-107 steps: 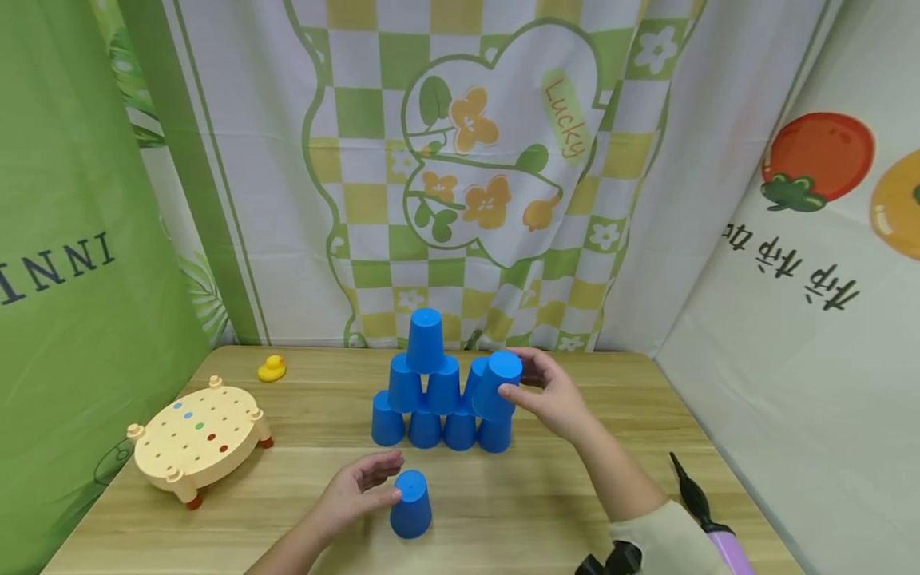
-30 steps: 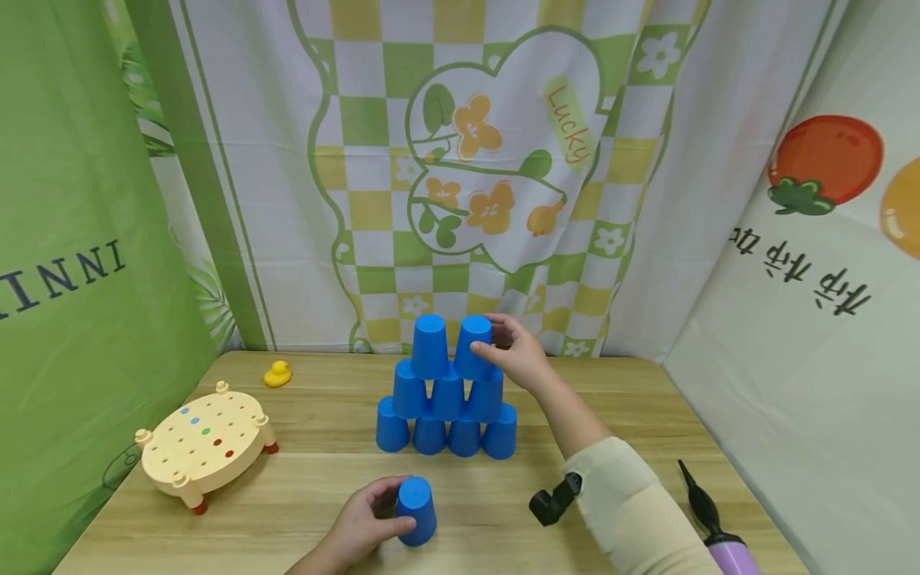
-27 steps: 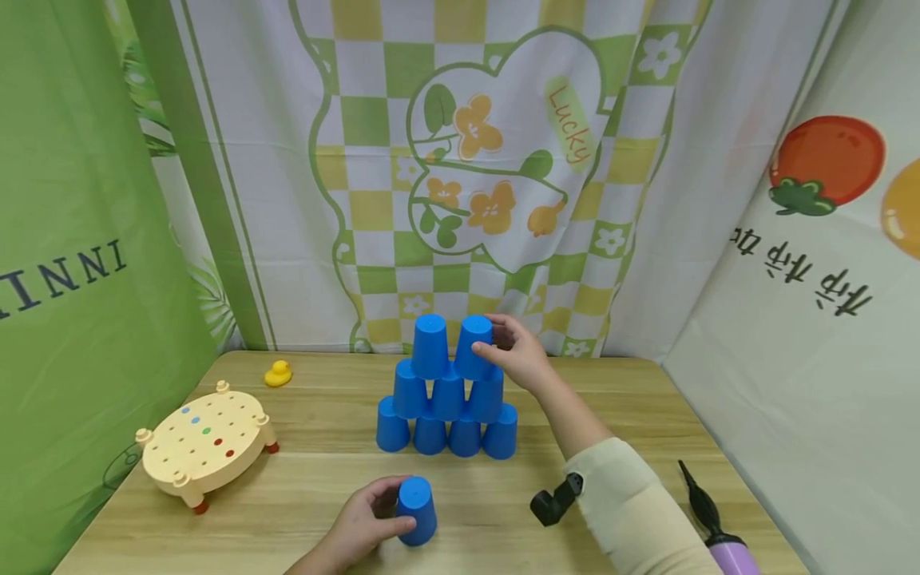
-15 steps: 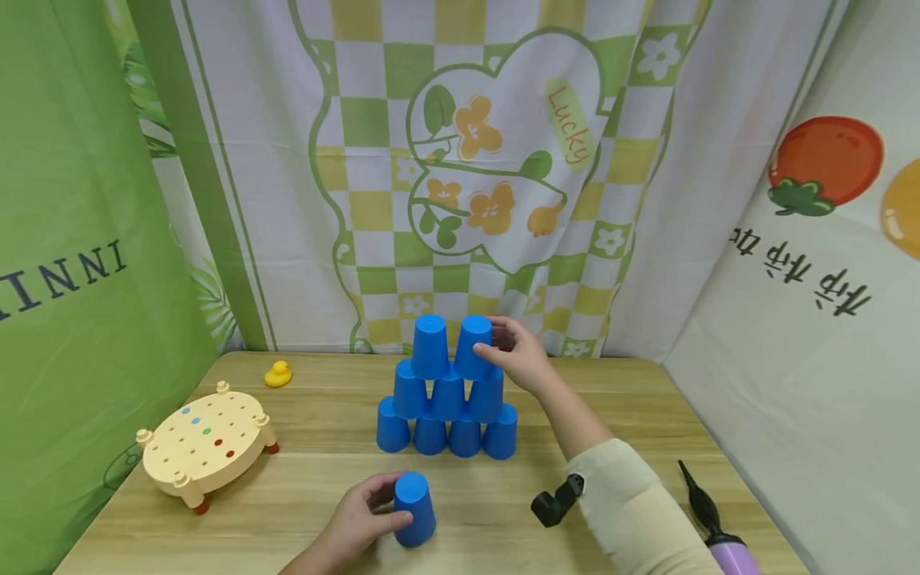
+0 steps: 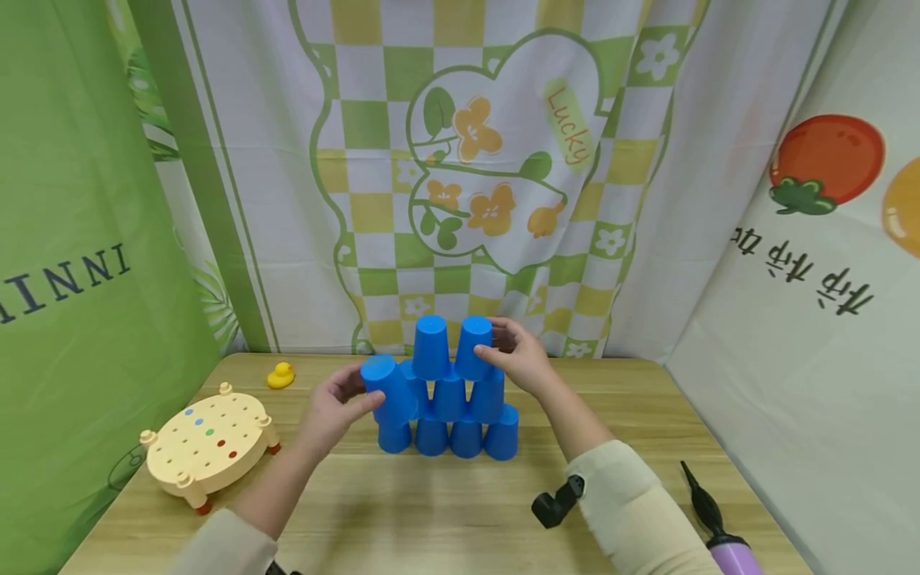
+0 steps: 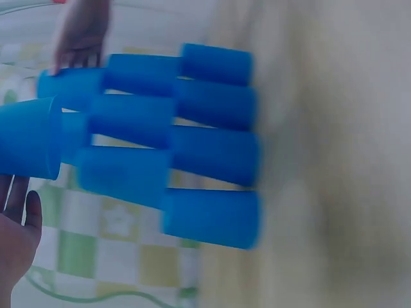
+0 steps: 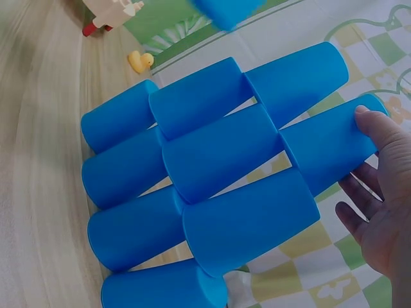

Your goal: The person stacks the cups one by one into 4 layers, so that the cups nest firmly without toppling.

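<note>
Upside-down blue cups [image 5: 465, 439] form a stepped pyramid on the table: several at the bottom, three above, two on top. My left hand [image 5: 332, 411] grips a loose blue cup [image 5: 390, 391], thumb in front, raised and tilted before the pyramid's left side. In the left wrist view this held cup [image 6: 26, 138] hangs apart from the stack. My right hand [image 5: 521, 355] holds the right-hand top cup [image 5: 472, 349] between thumb and fingers; that cup rests on the second row. The right wrist view shows the thumb of the right hand [image 7: 385, 186] on its side near the base.
A cream pegboard stool [image 5: 204, 443] with red-tipped legs stands at the table's left. Behind it sits a yellow rubber duck [image 5: 280, 375]. A purple and black hand pump [image 5: 719, 523] lies at the right edge. A patterned curtain [image 5: 503, 160] hangs close behind the pyramid.
My left hand has lifted the loose cup off the front of the table and carried it up and left. Earlier, my right hand set its cup on the top row; it has stayed there.
</note>
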Demonstrator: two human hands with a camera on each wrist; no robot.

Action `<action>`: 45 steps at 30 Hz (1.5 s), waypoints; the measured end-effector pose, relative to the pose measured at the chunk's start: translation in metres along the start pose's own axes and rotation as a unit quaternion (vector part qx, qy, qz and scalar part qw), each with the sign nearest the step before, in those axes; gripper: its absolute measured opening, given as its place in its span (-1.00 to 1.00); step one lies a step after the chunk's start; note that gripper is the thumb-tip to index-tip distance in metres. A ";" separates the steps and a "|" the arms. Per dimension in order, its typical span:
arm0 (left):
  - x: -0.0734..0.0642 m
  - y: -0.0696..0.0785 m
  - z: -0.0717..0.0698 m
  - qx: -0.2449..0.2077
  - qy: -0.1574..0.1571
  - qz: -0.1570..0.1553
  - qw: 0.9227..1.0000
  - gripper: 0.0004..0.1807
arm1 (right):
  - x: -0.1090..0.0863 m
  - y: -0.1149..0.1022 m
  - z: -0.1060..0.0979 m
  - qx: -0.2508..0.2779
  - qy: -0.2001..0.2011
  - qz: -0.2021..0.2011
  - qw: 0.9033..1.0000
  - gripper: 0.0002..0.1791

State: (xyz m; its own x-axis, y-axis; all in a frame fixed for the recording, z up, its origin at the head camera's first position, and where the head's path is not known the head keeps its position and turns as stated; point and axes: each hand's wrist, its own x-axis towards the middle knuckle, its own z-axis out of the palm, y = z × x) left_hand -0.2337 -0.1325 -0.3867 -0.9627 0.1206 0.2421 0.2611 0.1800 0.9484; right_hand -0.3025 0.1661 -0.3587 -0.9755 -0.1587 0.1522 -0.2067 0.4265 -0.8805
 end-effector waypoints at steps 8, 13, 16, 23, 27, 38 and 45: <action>0.045 0.047 0.000 -0.003 0.032 0.041 0.999 -0.48 | -0.001 0.000 -0.001 0.005 -0.001 0.001 1.000 -0.37; 0.069 0.068 0.009 -0.006 0.027 0.039 0.999 -0.42 | -0.002 0.000 -0.001 0.007 -0.003 -0.003 1.000 -0.37; 0.082 0.077 0.017 -0.005 0.020 0.048 0.999 -0.40 | -0.001 0.001 -0.001 0.010 -0.002 -0.001 1.000 -0.38; 0.103 0.087 0.035 0.019 0.005 0.061 0.998 -0.38 | 0.000 0.001 -0.001 0.010 -0.004 -0.003 1.000 -0.37; 0.109 0.088 0.046 0.029 -0.009 0.060 0.998 -0.38 | 0.000 0.001 -0.001 0.010 -0.005 -0.003 1.000 -0.38; 0.115 0.083 0.061 0.024 -0.021 0.036 0.999 -0.34 | -0.002 0.001 -0.001 0.006 -0.006 -0.003 1.000 -0.38; 0.116 0.079 0.063 0.027 -0.024 0.030 0.999 -0.35 | -0.001 0.001 -0.001 0.008 -0.006 -0.002 1.000 -0.38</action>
State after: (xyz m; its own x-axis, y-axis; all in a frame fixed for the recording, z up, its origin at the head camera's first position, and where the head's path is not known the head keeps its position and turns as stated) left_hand -0.3208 -0.0430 -0.2969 -0.9413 0.1785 0.2867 0.3225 0.2229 0.9199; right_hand -0.3016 0.1681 -0.3593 -0.9736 -0.1709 0.1513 -0.2100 0.4113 -0.8870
